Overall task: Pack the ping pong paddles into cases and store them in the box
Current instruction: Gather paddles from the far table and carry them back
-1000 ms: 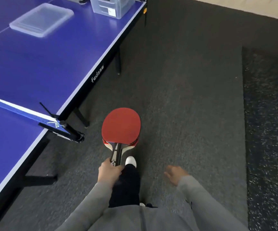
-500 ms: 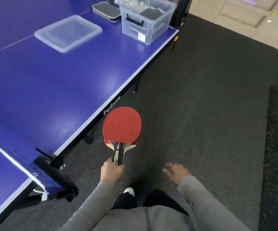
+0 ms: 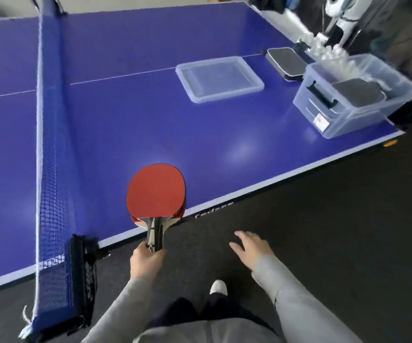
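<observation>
Left fingers [image 3: 150,252]: wrapped tight around the handles of the paddles [image 3: 156,191]. Looks like two stacked, since a second red edge peeks out under the top blade, but I wouldn't swear to the count.

Right fingers [image 3: 239,237]: spread loose, palm down, nothing in them. The right hand [image 3: 252,248] is out over the dark floor, beside the left hand [image 3: 146,262].

Paddles: blades stick forward from the left fingers, red face up, over the near edge of the tabletop [image 3: 150,107]. Can't tell if they touch the surface or ride just above it.

Box [image 3: 356,95]: clear bin, far ahead and to the right of the right fingers, at the tabletop's far right corner. At least one dark case [image 3: 359,91] is lying inside; what's in it is hidden.

Lid [image 3: 218,79]: off the box, flat on the tabletop, ahead of the fingers and left of the box.

Spare case [image 3: 286,61]: dark, zipped-looking, lying beyond the lid just behind the box. Too small to say whether it's empty.

Net [image 3: 51,149]: off to the left of the left fingers, not in the way.

Progress, my guess: partway. Some cases are already stored, but these paddles are still bare, so they need carrying over to the case, zipping in, dropping in the box, and presumably the lid goes back on last.
</observation>
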